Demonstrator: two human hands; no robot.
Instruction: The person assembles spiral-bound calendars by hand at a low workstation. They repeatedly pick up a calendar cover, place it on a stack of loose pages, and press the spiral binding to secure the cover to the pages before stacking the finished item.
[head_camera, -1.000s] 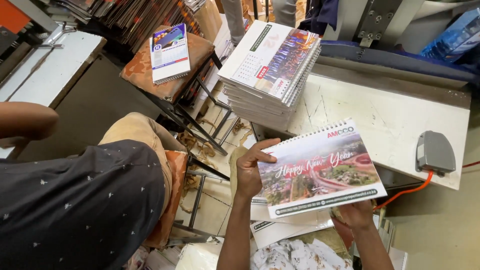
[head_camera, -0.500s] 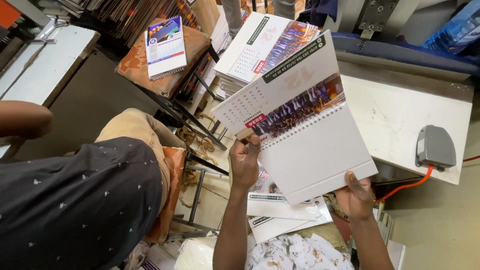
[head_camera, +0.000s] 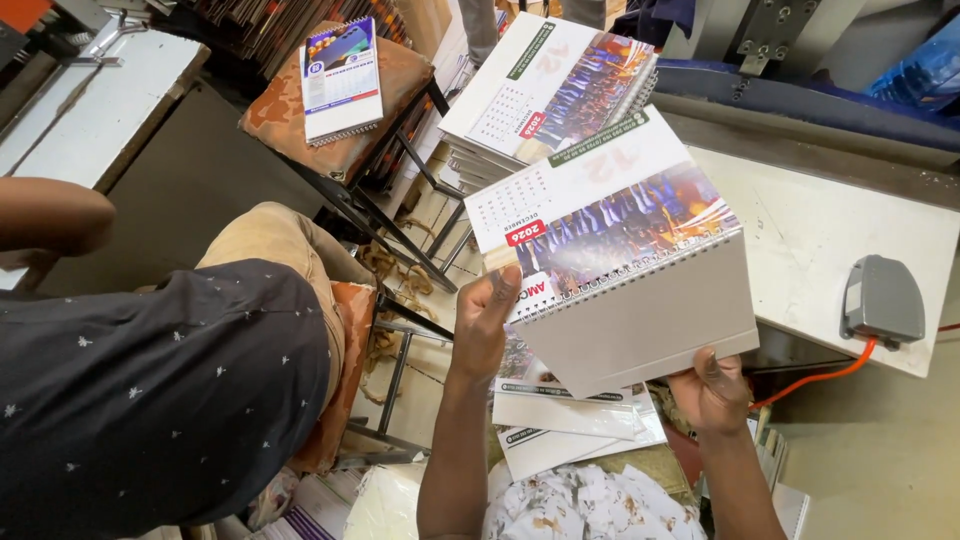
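I hold a spiral-bound desk calendar (head_camera: 610, 250) in front of me, opened at the wire binding: a page with a date grid and a blue-purple photo is tilted up, and the plain grey card back (head_camera: 650, 325) faces me. My left hand (head_camera: 488, 318) grips its left edge at the binding. My right hand (head_camera: 712, 388) supports the lower right corner from below. A stack of the same calendars (head_camera: 550, 85) lies on the white table (head_camera: 830, 240) just behind.
A person in a dark dotted shirt (head_camera: 150, 390) sits close at my left. An orange-cushioned chair (head_camera: 345, 130) holds one more calendar (head_camera: 342, 78). A grey pedal-like device (head_camera: 884, 300) with an orange cable sits on the table. Loose calendar sheets (head_camera: 570, 420) lie below my hands.
The calendar showed its colourful front cover a second ago; it has since been flipped open, and now the grey back faces me and the photo page has swung up and away.
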